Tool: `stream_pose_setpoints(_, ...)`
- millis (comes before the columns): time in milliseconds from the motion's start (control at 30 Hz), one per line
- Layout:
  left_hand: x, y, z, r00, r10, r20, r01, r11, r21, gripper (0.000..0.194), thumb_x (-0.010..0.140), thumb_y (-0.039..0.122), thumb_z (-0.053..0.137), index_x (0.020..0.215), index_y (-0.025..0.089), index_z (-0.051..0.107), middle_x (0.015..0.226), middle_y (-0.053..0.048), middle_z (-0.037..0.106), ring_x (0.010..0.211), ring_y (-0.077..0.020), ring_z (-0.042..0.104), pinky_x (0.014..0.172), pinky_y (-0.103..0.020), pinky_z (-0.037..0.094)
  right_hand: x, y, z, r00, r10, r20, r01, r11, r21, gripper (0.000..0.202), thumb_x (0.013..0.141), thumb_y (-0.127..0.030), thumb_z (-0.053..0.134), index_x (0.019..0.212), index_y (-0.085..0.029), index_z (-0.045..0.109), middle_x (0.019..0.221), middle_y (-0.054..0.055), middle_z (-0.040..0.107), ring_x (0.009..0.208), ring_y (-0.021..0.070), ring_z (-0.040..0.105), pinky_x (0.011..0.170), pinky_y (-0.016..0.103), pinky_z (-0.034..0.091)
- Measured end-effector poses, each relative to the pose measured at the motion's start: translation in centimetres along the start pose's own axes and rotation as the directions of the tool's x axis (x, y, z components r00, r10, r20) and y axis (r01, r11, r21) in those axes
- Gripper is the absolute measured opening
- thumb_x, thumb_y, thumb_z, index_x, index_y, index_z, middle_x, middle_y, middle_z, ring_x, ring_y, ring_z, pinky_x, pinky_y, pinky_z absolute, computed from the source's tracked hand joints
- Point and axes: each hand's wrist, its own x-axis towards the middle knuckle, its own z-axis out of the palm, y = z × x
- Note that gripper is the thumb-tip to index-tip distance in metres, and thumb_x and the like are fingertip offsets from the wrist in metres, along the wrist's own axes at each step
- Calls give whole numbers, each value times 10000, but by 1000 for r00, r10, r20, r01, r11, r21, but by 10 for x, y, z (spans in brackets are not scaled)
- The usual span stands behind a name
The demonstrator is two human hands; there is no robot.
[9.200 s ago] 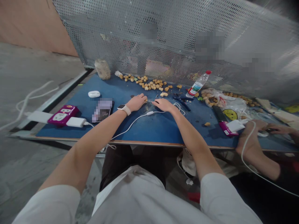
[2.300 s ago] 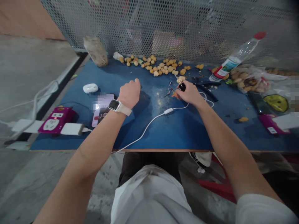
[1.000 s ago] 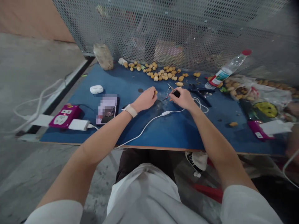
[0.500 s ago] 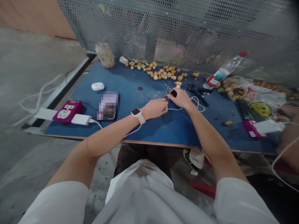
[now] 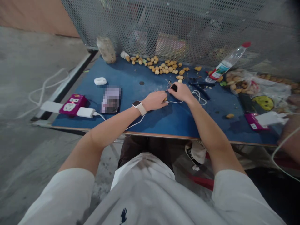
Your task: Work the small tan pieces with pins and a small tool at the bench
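Observation:
Both of my hands meet over the middle of the blue tabletop [image 5: 131, 75]. My left hand [image 5: 155, 100], a pale-strapped watch [image 5: 139, 107] on its wrist, is closed, with its fingertips close to my right hand. What it pinches is too small to make out; something yellowish [image 5: 165, 99] shows under its fingers. My right hand [image 5: 182, 93] is closed around a small black object [image 5: 174, 87]. Thin wire-like bits [image 5: 168, 82] stick out beyond its fingertips. A white cable [image 5: 175, 102] runs beneath both hands.
Tan rounded pods [image 5: 164, 67] lie along the mesh panel [image 5: 150, 28]. Dark-handled pliers [image 5: 201, 84] and a tilted bottle [image 5: 222, 68] are right of my hands. A phone [image 5: 111, 98], white case [image 5: 100, 81] and purple power strip [image 5: 73, 104] are left. Another person's arm [image 5: 292, 136] is at right.
The whole view has shifted slightly, so the table sits higher in the picture. Both hands keep nearly the same pose and place over the table.

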Motion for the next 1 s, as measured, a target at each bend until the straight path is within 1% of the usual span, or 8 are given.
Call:
stream_pose_setpoints(167, 3, -6, 2, 1000, -7, -19, 7, 1000, -5, 240, 1222, 355, 758, 1292, 160, 880, 1402, -219, 873, 1323, -393, 828, 1126, -468, 627, -1, -9, -4, 999, -2, 39, 3, 1000, -26, 243, 1156, -496, 788, 1221, -264, 821, 1348, 214, 911, 1270, 459, 832, 1121, 572, 638)
stream_pose_setpoints(300, 4, -7, 0, 1000, -22, -12, 23, 999, 39, 272, 1243, 378, 746, 1326, 150, 870, 1401, -232, 888, 1368, -408, 841, 1180, -483, 634, -2, -17, -6, 999, 1, 44, 1, 999, -53, 228, 1161, -480, 795, 1242, -269, 825, 1385, 210, 910, 1292, 463, 821, 1118, 560, 628)
stream_pose_setpoints(367, 5, -7, -1, 1000, -29, -7, 30, 998, 59, 265, 1244, 380, 743, 1310, 152, 861, 1407, -238, 889, 1375, -413, 843, 1168, -481, 637, -3, -20, -8, 999, -4, 51, 7, 998, -64, 217, 1162, -466, 802, 1259, -273, 829, 1378, 202, 915, 1303, 464, 819, 1108, 550, 626)
stream_pose_setpoints(500, 5, -9, -2, 1000, -18, -6, 19, 998, 57, 212, 1227, 381, 749, 1208, 191, 841, 1369, -217, 894, 1295, -393, 840, 1109, -470, 636, -5, -27, -11, 997, 19, 71, -13, 996, -87, 194, 1186, -444, 798, 1257, -263, 804, 1415, 213, 908, 1309, 456, 831, 1066, 507, 607)
stream_pose_setpoints(600, 5, -10, 0, 1000, -9, -15, 10, 998, 57, 204, 1222, 374, 736, 1180, 198, 831, 1358, -211, 893, 1267, -388, 833, 1090, -471, 632, -6, -29, -13, 996, 16, 92, -7, 995, -102, 192, 1203, -435, 768, 1262, -253, 780, 1454, 225, 904, 1311, 446, 822, 1044, 491, 590)
stream_pose_setpoints(733, 7, -12, 2, 1000, -4, -13, 4, 998, 61, 210, 1225, 374, 715, 1176, 202, 826, 1346, -202, 887, 1283, -388, 827, 1078, -461, 630, -6, -28, -13, 995, 3, 97, 7, 995, -102, 207, 1191, -430, 751, 1279, -244, 778, 1449, 228, 903, 1304, 444, 820, 1054, 502, 593)
stream_pose_setpoints(833, 7, -13, 1, 1000, 2, -17, -1, 999, 52, 216, 1228, 383, 712, 1170, 208, 824, 1336, -194, 880, 1278, -374, 824, 1093, -451, 629, -6, -27, -12, 996, -6, 93, 15, 995, -103, 211, 1175, -412, 752, 1287, -236, 786, 1452, 240, 902, 1325, 463, 822, 1088, 529, 604)
stream_pose_setpoints(1000, 5, -12, -1, 1000, 9, -12, -9, 1000, 29, 210, 1220, 386, 735, 1155, 210, 827, 1343, -191, 883, 1229, -364, 811, 1066, -448, 623, -4, -23, -9, 997, -5, 73, 10, 997, -82, 196, 1170, -435, 772, 1256, -261, 796, 1426, 218, 909, 1341, 469, 818, 1099, 536, 611)
